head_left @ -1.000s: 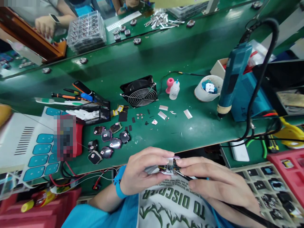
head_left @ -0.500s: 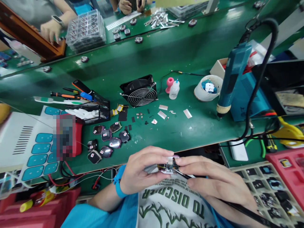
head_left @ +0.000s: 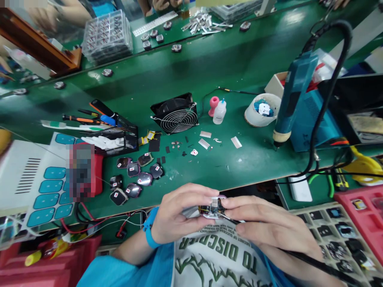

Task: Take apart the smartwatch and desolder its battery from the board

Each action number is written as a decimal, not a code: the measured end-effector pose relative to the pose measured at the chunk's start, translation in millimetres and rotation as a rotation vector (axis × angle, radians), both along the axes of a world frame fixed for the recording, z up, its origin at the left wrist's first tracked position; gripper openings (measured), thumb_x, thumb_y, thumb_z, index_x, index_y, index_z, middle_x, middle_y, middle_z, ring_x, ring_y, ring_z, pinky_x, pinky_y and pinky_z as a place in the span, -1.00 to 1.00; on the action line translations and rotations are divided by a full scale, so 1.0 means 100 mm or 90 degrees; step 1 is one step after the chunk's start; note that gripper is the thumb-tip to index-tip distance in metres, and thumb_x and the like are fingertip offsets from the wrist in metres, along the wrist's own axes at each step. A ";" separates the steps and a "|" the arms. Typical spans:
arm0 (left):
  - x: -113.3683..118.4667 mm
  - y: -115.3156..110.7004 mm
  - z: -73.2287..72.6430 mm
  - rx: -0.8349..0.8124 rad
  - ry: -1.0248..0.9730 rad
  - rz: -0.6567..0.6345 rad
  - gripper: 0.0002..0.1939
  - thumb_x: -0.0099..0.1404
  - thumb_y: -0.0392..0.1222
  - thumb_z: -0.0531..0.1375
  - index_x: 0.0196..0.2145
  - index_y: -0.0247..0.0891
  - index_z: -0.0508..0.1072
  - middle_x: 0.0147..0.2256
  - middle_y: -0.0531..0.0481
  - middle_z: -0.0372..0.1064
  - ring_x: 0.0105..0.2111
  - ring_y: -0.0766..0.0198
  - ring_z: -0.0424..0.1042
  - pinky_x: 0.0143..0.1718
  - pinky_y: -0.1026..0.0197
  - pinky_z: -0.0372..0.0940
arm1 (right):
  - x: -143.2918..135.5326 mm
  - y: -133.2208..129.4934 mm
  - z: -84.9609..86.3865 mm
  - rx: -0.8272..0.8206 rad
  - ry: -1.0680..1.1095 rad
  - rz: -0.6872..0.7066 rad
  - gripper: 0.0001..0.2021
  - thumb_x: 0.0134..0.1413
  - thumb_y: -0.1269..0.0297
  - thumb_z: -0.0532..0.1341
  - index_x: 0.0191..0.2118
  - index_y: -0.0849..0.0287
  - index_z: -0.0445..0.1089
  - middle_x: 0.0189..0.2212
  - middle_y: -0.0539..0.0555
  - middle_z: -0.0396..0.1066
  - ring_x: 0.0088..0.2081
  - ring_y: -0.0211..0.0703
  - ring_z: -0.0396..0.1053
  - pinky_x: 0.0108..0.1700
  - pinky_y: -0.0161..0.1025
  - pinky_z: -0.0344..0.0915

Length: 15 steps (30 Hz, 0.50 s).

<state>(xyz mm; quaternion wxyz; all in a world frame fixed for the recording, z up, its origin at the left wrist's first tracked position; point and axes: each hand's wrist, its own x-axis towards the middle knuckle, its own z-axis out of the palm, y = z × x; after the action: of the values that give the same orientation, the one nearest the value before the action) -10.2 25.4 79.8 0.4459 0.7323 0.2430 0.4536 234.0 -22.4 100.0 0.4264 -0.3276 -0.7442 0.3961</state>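
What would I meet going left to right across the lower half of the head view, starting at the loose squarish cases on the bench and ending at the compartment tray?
Squarish cases → left hand → small opened device → right hand → compartment tray

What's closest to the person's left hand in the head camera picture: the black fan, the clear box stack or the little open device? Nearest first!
From the left hand:
1. little open device: touching it, in its grip
2. black fan: on the green bench, ahead
3. clear box stack: farther back, towards the left
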 end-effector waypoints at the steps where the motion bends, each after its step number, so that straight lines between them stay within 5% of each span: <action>1: 0.00 0.00 0.00 0.001 -0.004 -0.001 -0.59 0.28 -0.30 0.42 0.05 -0.23 0.46 -0.05 -0.16 0.59 -0.07 0.14 0.62 -0.08 0.17 0.58 | 0.01 -0.01 -0.01 -0.002 0.005 -0.002 -0.80 0.34 0.43 0.23 0.02 0.14 0.50 -0.03 0.14 0.61 0.13 -0.07 0.53 0.12 -0.16 0.55; 15: 0.01 -0.01 -0.06 -0.025 -0.022 -0.008 -0.55 0.26 -0.33 0.43 0.07 -0.22 0.46 -0.03 -0.16 0.58 -0.05 0.13 0.61 -0.06 0.15 0.57 | 0.00 0.02 -0.04 0.023 -0.005 0.012 -0.84 0.36 0.43 0.20 -0.02 0.18 0.48 -0.03 0.15 0.60 0.15 -0.09 0.50 0.14 -0.16 0.53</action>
<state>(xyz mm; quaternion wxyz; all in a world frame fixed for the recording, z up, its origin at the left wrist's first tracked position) -9.4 24.8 74.0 0.4669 0.7171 0.2398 0.4586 233.8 -20.2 96.4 0.4258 -0.3145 -0.7559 0.3852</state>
